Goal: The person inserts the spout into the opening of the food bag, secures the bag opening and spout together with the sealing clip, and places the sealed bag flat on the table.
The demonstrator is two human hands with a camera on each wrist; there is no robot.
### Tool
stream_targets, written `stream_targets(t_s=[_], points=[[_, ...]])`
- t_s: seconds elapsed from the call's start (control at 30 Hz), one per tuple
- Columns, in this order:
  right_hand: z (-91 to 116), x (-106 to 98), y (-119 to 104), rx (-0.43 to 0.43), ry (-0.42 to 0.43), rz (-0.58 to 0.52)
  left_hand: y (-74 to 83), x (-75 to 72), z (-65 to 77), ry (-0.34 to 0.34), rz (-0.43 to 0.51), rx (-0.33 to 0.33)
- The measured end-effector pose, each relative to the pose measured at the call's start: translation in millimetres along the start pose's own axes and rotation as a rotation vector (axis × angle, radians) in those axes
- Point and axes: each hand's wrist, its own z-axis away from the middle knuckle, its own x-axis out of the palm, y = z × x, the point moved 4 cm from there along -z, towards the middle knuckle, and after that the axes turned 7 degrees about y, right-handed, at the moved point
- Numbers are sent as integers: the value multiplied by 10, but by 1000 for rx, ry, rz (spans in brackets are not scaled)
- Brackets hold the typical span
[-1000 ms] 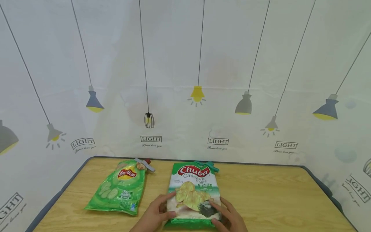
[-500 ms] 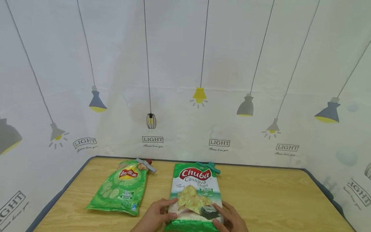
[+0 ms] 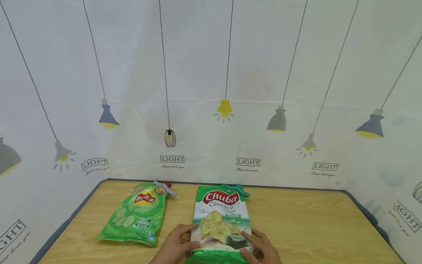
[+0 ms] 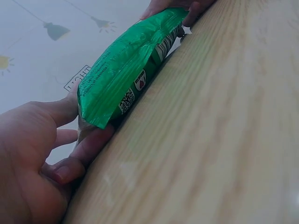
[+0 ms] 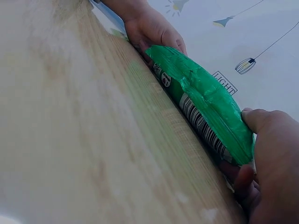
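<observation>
A white and green bag of cassava chips [image 3: 221,223] lies face up at the near middle of the table, with a teal clip [image 3: 242,190] at its top right corner. My left hand [image 3: 176,244] grips its left side and my right hand [image 3: 262,249] its right. In the left wrist view, the thumb of the left hand [image 4: 32,154] is at the upper face and other fingers reach under the bag's green bottom end [image 4: 126,65]. The right hand [image 5: 278,154] pinches the opposite corner likewise in the right wrist view, thumb above and fingers below, close to the tabletop.
To the left lies a green bag of potato chips [image 3: 135,216], with a grey clip [image 3: 166,189] and something small and red at its top. The wooden table [image 3: 306,223] has a dark edge; a white curtain printed with lamps [image 3: 204,146] surrounds it.
More of the cassava chip bag's green bottom band shows in front than a second ago. Both hands keep their hold on its sides. The green potato chip bag stays put.
</observation>
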Motion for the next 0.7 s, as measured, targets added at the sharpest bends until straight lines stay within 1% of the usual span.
stream_targets(t_s=[0.27, 0.4, 0.7], points=[[39, 18, 12, 10, 10, 16, -29, -11, 39, 5, 12, -2], [58, 1, 14, 1, 13, 23, -52, 4, 59, 4, 40, -13], [60, 11, -8, 11, 31, 16, -24, -21, 69, 28, 22, -29]])
